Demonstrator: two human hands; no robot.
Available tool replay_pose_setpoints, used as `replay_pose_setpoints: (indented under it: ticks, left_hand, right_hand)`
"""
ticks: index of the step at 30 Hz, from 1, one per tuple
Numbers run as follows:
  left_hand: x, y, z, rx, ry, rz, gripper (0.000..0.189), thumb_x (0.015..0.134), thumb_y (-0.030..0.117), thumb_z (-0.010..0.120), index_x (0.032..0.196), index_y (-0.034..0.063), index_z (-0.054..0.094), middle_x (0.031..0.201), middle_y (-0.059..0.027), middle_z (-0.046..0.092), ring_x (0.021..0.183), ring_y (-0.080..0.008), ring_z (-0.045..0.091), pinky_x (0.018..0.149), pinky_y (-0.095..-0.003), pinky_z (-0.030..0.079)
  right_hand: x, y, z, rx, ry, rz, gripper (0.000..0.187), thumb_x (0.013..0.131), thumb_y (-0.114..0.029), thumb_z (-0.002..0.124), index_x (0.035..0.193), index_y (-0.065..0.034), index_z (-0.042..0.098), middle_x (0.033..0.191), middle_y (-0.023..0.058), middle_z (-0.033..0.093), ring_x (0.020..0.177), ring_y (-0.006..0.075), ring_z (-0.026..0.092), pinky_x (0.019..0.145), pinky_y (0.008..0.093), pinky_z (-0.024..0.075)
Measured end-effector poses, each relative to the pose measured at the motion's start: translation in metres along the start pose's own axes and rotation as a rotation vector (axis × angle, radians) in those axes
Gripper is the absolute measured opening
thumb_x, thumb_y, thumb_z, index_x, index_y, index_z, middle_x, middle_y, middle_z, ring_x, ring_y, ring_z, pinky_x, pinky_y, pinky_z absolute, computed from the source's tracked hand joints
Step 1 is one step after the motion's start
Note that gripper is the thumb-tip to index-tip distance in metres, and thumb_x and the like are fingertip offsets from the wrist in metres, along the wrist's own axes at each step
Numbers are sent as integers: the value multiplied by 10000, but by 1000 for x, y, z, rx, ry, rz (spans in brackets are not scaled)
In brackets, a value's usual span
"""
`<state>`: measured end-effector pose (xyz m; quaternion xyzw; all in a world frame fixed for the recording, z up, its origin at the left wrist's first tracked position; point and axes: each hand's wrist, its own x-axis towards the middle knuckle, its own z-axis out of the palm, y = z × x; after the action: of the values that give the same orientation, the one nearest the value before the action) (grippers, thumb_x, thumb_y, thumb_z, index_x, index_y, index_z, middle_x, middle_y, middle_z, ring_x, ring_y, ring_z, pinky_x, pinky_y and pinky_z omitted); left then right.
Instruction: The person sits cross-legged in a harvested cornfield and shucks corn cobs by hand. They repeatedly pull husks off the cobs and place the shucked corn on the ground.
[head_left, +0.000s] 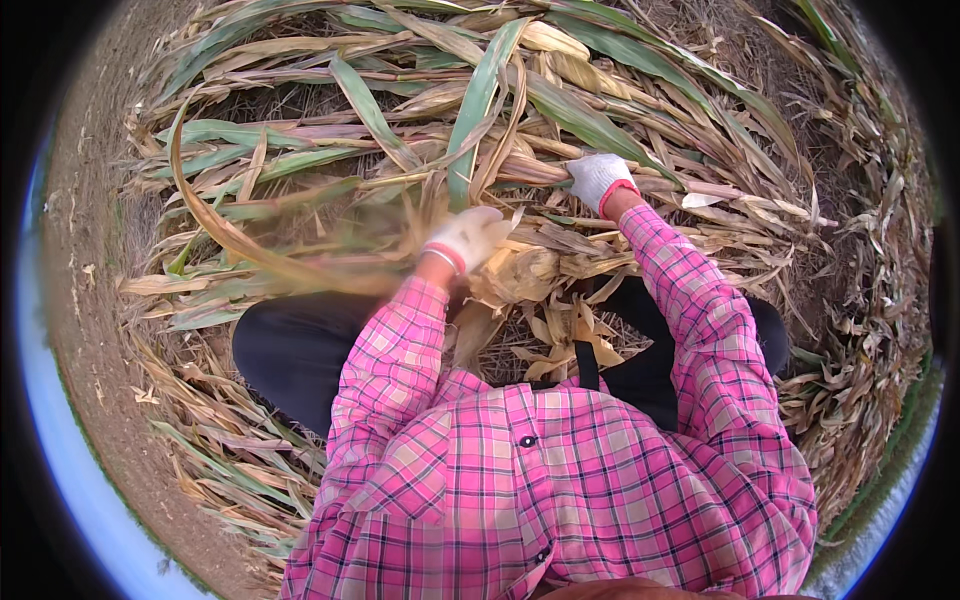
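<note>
My left hand (471, 237), in a white knit glove with a red cuff, is curled in front of my lap. It is closed on dry corn husk, and a pale tip (516, 218) sticks out past the fingers. Blurred corn leaves (337, 225) spread to its left, one long brown leaf (225, 238) arching outward. Just below the hand, a papery bunch of opened husk (521, 274) lies near my knees. Farther right, my right hand (602, 180), gloved alike, grips the end of a husk-covered corn ear (529, 168); its fingertips are partly hidden.
Cut corn stalks with green and tan leaves (300, 139) lie across the ground ahead. Another husked ear (555, 39) rests at the top. Dry stalks heap up at right (862, 345) and lower left (232, 442). Bare soil (97, 300) stretches along the left. My bent knee (300, 349) borders the leaves.
</note>
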<state>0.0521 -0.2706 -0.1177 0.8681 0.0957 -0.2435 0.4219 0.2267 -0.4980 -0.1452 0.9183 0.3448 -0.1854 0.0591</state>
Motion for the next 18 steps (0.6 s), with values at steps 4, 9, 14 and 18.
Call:
replay_pose_setpoints:
  ticks: [4, 9, 14, 18]
  left_hand:
    - [5, 3, -41, -34, 398, 238, 394, 1017, 334, 559, 1229, 23, 677, 1261, -167, 678, 1177, -324, 629, 1039, -380, 481]
    - [20, 8, -40, -30, 463, 267, 363, 978, 339, 613, 1192, 57, 692, 1243, -191, 672, 1158, -369, 625, 1017, -417, 497]
    - [50, -49, -35, 168, 626, -276, 406, 948, 375, 608, 1187, 63, 709, 1221, -220, 684, 1144, -406, 646, 989, -449, 519]
    - [82, -94, -51, 310, 238, -444, 458, 995, 348, 463, 1210, 27, 710, 1313, -235, 633, 1242, -394, 605, 1024, -459, 506]
  right_hand:
    - [-30, -26, 19, 121, 40, -8, 206, 874, -228, 634, 982, -86, 736, 936, 168, 744, 930, 361, 722, 796, 471, 567]
    - [-71, -56, 32, 166, 11, -20, 203, 917, -209, 590, 1006, -77, 715, 1009, 169, 735, 966, 356, 719, 814, 468, 570]
    - [-92, -73, 36, 154, 148, -60, 179, 864, -169, 623, 958, -74, 742, 910, 169, 741, 864, 349, 737, 747, 462, 581]
    - [-105, -80, 36, 100, 148, -147, 148, 852, -154, 628, 907, -61, 729, 864, 168, 731, 817, 354, 733, 711, 467, 580]
